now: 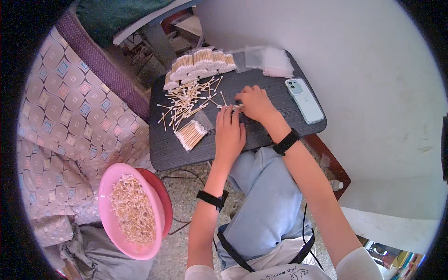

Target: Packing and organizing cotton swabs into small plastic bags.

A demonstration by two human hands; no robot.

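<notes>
on the dark table (261, 135), left hand (228, 135) lies flat, open; right hand (254, 103) pinches cotton swabs (229, 107).

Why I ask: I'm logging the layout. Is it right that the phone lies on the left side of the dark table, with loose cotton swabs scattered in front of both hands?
Not quite. The head view shows the phone on the right side of the dark table. The rest holds: loose cotton swabs lie scattered in front of the left hand and right hand.
</notes>
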